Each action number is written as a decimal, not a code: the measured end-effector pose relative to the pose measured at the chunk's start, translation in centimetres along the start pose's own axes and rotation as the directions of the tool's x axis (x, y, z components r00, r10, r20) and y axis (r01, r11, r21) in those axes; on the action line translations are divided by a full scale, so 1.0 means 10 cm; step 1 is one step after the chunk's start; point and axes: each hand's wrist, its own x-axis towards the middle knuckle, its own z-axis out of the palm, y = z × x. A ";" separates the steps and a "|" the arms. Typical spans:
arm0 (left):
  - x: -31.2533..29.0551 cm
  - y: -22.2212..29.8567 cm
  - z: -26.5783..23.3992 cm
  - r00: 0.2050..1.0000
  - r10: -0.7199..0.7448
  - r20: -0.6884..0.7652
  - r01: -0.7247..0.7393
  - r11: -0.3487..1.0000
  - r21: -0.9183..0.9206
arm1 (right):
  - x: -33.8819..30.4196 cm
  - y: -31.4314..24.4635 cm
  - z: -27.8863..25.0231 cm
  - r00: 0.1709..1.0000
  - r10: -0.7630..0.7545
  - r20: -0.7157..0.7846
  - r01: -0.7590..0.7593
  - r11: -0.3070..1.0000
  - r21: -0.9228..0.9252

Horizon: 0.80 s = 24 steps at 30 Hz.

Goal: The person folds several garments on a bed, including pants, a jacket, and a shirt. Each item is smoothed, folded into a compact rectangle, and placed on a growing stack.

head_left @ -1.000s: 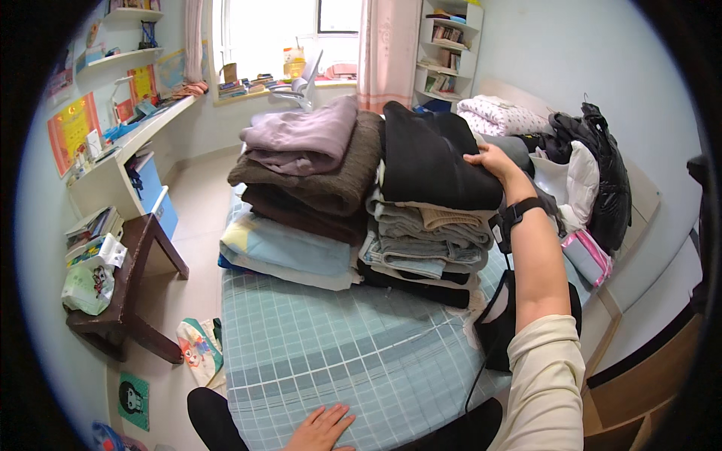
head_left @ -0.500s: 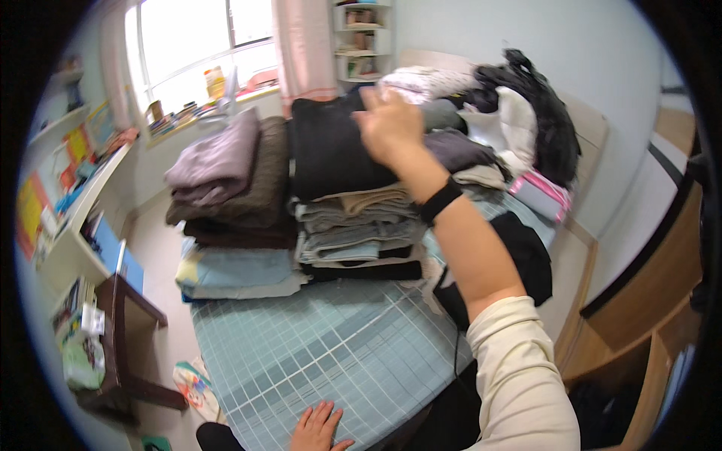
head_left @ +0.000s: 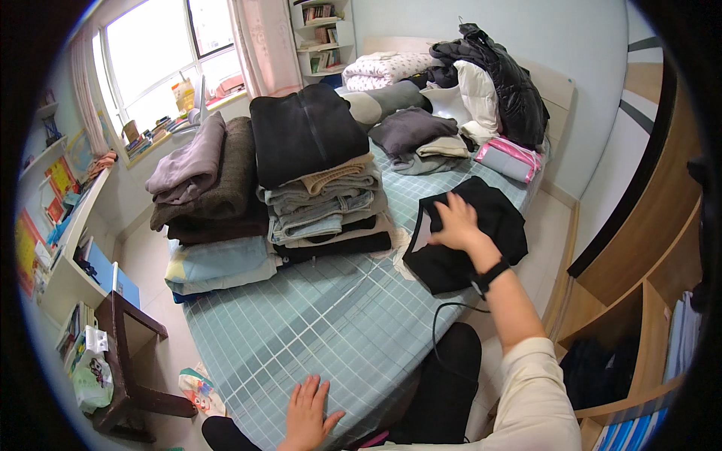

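My right hand (head_left: 457, 224) is over a black garment (head_left: 481, 218) lying loosely at the bed's right side. Its fingers are spread, and whether they touch the cloth is hard to tell. Flat on the checked blue-green bedsheet (head_left: 301, 323) near the front edge rests my left hand (head_left: 307, 413), fingers apart. A tall stack of folded clothes (head_left: 327, 203) stands on the bed, topped by a folded black garment (head_left: 304, 135). Beside it, to the left, rises another stack with a lilac garment (head_left: 186, 161) and a dark brown one (head_left: 233, 180) on top, and light blue cloth (head_left: 218, 263) below.
Farther back lie a dark grey folded garment (head_left: 414, 131), a pink-edged grey package (head_left: 508, 159), a black puffy jacket (head_left: 515, 90) and a patterned quilt (head_left: 387, 71). Open wooden shelving (head_left: 632, 361) stands at the right, a dark wooden stool (head_left: 124, 361) at the left. A thin black cable (head_left: 436, 323) hangs near my right arm.
My right hand has left the top of the tall stack and come right and nearer, to the loose black garment. My left hand stays on the bed. The view has shifted right.
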 end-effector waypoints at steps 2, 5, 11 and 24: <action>0.02 -0.03 0.03 1.000 0.026 -0.011 -0.025 0.999 0.031 | -0.36 0.44 0.33 0.958 0.262 0.118 -0.254 0.964 -0.079; 0.04 -0.11 0.05 0.994 0.104 -0.041 -0.100 0.992 0.077 | -0.72 0.77 0.66 0.925 0.379 0.033 -0.380 0.915 0.138; 0.02 -0.10 -0.01 0.996 -0.026 -0.085 0.000 0.955 -0.297 | -1.05 -0.03 0.29 0.803 0.224 -0.552 0.185 0.787 0.589; -0.08 -0.26 -0.45 0.856 -0.515 -0.032 -0.028 0.015 -0.999 | -2.88 -2.71 0.05 0.454 -0.860 -0.233 0.436 -0.013 0.900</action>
